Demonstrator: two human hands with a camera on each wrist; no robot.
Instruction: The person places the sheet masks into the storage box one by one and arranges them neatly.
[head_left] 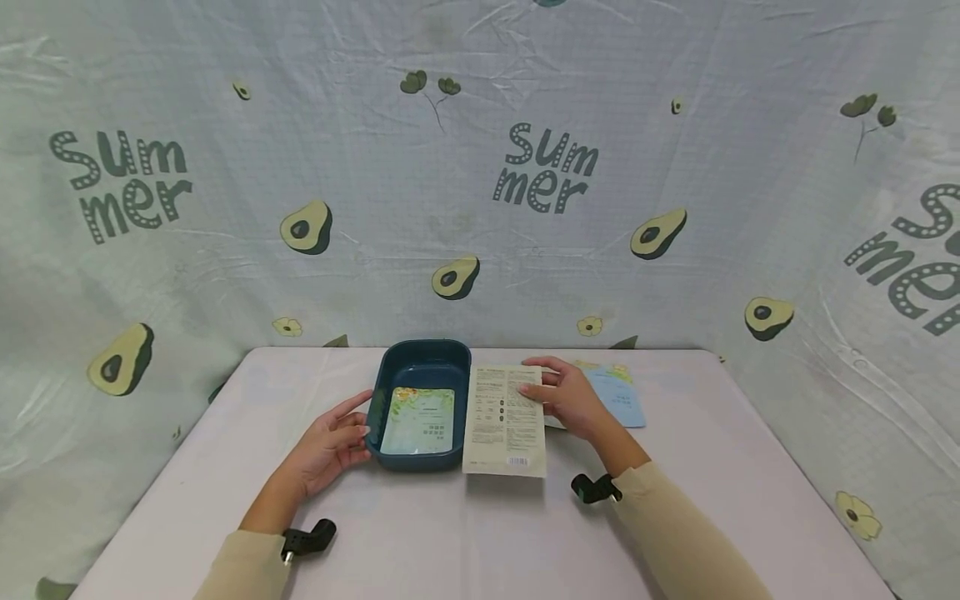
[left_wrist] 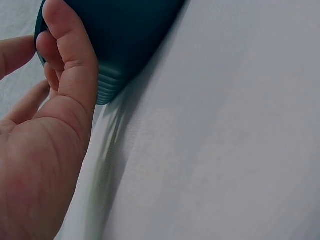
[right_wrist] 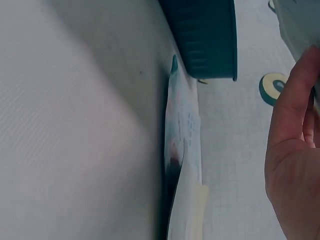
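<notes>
In the head view, my left hand (head_left: 330,450) is at the left side of a dark blue plastic bin (head_left: 377,417), gripping its rim. The left wrist view shows the bin (left_wrist: 130,35) beside the curled fingers (left_wrist: 75,75). Inside the bin lies a pale green flat sachet (head_left: 423,421) with a floral print. My right hand (head_left: 566,396) pinches a cream flat sachet (head_left: 504,421) by its right edge, with its printed text side facing up. That sachet is raised off the table, beside the bin's right wall.
A light blue sachet (head_left: 618,396) lies on the table behind my right hand, partly covered. The table (head_left: 420,533) has a pale pink cover. Behind it hangs a light cloth (head_left: 360,167) printed with avocados and lettering.
</notes>
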